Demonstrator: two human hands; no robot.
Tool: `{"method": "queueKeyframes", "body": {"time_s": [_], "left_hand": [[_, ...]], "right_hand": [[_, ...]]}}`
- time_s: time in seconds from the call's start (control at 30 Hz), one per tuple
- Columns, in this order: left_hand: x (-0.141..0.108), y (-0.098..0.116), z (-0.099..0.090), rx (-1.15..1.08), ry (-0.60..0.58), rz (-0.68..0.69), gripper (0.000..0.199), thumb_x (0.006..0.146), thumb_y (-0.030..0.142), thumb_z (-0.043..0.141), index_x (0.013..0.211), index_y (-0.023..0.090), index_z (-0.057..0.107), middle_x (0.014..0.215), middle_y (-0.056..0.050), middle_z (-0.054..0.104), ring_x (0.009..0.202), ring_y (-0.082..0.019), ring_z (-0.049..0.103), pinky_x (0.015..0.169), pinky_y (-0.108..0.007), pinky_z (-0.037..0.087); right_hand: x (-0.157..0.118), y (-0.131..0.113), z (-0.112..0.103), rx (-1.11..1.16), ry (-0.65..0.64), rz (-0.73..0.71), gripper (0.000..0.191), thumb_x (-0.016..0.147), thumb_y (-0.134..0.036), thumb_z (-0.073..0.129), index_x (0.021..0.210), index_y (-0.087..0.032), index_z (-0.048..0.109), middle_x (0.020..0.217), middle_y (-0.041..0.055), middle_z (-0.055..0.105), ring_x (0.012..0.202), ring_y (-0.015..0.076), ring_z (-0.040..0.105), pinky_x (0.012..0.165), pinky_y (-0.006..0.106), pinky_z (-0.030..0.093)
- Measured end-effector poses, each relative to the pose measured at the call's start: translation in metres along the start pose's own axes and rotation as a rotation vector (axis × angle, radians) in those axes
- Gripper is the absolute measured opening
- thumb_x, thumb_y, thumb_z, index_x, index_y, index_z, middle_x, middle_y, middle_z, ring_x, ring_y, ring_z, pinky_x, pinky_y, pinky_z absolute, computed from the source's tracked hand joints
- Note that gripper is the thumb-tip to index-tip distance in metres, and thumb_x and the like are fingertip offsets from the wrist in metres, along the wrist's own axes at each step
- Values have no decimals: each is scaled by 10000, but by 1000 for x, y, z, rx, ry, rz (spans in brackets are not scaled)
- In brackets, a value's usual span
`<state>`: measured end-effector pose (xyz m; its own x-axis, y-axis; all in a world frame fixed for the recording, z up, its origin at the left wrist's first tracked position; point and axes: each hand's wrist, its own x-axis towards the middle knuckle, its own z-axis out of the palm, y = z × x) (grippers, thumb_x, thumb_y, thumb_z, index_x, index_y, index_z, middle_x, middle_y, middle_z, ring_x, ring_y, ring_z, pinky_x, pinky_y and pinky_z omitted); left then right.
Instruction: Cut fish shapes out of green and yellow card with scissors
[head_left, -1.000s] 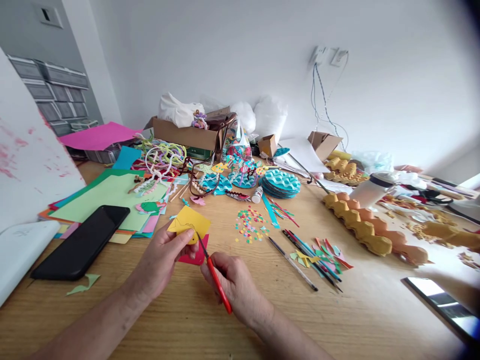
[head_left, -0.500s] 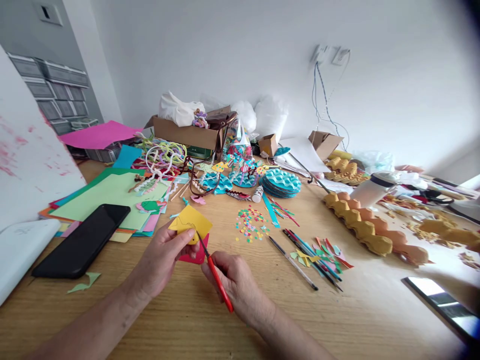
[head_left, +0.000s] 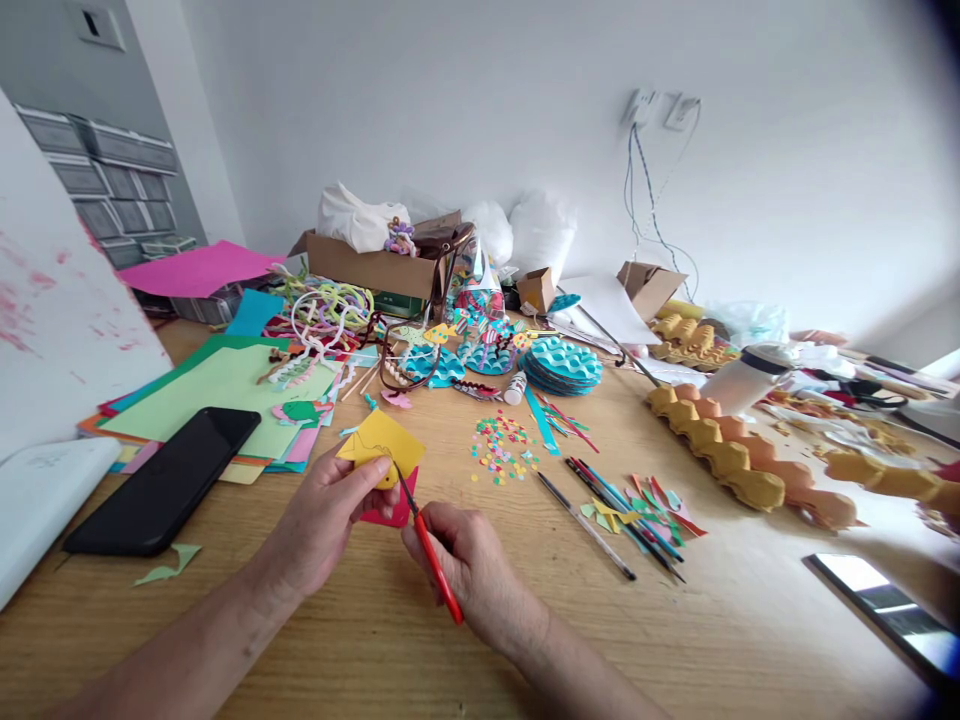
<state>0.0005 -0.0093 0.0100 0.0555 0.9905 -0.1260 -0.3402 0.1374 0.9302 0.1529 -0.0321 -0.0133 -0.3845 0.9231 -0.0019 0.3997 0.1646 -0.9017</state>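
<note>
Between the thumb and fingers of my left hand [head_left: 334, 510] is a piece of yellow paper [head_left: 394, 436] with a drawn outline on it. My right hand [head_left: 472, 565] is closed round the red handles of a pair of scissors [head_left: 437, 570]. The blades point up and away from me and lie against the yellow paper's right part, near my left thumb. Whether the blades are parted is too small to tell. Behind and below the yellow paper a red-pink piece of paper [head_left: 394, 508] partly shows on the table.
On the left lie a black phone [head_left: 163, 485] and stacked coloured sheets [head_left: 217, 385]. Paper dots [head_left: 502, 445], pencils [head_left: 626, 510] and paper scraps [head_left: 664, 505] lie to the right. Beyond them are blue scalloped discs [head_left: 562, 365] and egg-carton strips [head_left: 716, 450].
The scissors' handles have shifted very slightly left with my right hand. My left hand and the yellow paper look almost unmoved.
</note>
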Motion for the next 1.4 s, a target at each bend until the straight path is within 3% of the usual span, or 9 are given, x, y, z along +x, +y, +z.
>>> {"method": "queueKeyframes", "body": {"time_s": [0.63,0.9,1.17,1.3,1.4], "left_hand": [[-1,-4,-2,-53,-61,-41,145,664,300,680,628,163,651,529,14,623,485,-97,528,475,-195,442],[2,-2,-3,-9,45,11,166,645,299,701,744,179,640,613,29,638,464,-76,497,433,-181,416],[3,-4,-2,-26,34,54,146,659,277,691,736,183,610,601,39,611,462,-78,487,424,-187,404],[8,-7,-6,-108,97,149,122,675,243,682,707,196,575,581,55,577,477,-83,477,420,-184,398],[13,-7,-10,-166,137,164,127,669,220,685,696,191,564,573,55,574,487,-81,471,417,-175,389]], "right_hand": [[1,6,2,4,11,-15,347,868,-381,469,596,-173,409,494,-57,350,459,61,317,450,193,224],[1,5,2,23,-4,33,325,855,-367,468,599,-176,408,511,-54,351,474,69,317,448,195,223],[3,3,0,65,-36,74,322,859,-377,429,607,-177,413,525,-51,369,493,75,326,457,198,227],[9,9,-5,-72,-2,94,354,841,-405,450,577,-169,429,511,-52,361,487,74,305,449,200,217],[13,10,-12,-356,76,116,300,826,-341,478,600,-150,526,522,-27,461,492,82,351,467,212,233]]}}
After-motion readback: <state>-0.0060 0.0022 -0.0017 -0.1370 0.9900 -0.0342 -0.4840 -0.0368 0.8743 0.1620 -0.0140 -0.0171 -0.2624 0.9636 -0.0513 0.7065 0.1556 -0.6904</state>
